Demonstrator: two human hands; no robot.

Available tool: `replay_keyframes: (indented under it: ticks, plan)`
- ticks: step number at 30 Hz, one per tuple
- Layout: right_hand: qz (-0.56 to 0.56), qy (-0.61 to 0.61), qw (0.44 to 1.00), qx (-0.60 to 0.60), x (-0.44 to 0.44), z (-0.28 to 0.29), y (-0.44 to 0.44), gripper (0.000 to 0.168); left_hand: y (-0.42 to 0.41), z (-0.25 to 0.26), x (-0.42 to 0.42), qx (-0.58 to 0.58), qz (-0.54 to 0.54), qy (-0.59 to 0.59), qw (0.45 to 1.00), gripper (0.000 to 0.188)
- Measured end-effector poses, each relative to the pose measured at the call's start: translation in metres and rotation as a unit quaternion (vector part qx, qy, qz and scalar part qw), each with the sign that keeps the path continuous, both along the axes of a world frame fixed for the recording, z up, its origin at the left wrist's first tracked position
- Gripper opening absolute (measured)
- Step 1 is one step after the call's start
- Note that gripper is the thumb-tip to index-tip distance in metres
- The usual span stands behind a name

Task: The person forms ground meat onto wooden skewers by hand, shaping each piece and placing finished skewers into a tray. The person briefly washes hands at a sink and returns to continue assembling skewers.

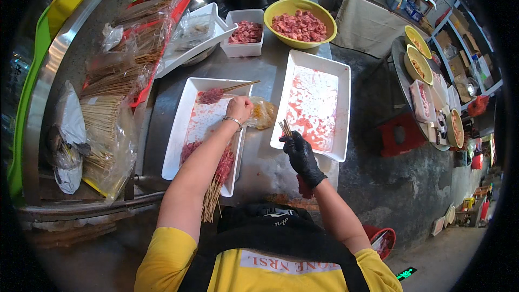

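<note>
My bare left hand [240, 109], with a bangle at the wrist, is over the right rim of a white tray [177, 129]. Its fingers are curled beside a clear plastic bag [261, 112] of yellowish contents; whether they pinch anything is hidden. At the tray's far end lie meat skewers [211, 96]. More meat skewers [224, 166] fill its near end, partly behind my forearm, their bare sticks overhanging the rim. My black-gloved right hand [300, 156] grips several thin sticks [285, 127] near a second white tray [312, 105] smeared with red juice. Something dark red [304, 186] shows below the glove.
A yellow bowl [300, 24] and a white tub [244, 34] of cut meat stand at the back. Bagged bamboo skewers [101, 117] and a red tray [184, 4] are on the left. A round table [399, 61] with bowls and a red stool [401, 134] stand right.
</note>
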State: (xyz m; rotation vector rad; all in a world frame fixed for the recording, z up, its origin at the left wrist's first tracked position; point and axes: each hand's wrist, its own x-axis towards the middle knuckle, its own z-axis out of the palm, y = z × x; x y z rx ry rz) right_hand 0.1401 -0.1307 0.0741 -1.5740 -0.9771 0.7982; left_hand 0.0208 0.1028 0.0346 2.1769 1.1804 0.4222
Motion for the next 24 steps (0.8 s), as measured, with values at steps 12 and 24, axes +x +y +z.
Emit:
replay_keyframes:
  ticks: [12,24]
  plan:
    - [0.009,0.046,0.998,-0.049,0.003,0.007,-0.016,0.023,-0.039,-0.003,0.037,0.209,-0.049,0.163,0.963,0.016]
    - [-0.023,-0.004,0.999,-0.025,0.004,-0.004,-0.009,0.023,-0.018,0.027,0.014,0.068,-0.017,0.002,0.998,0.011]
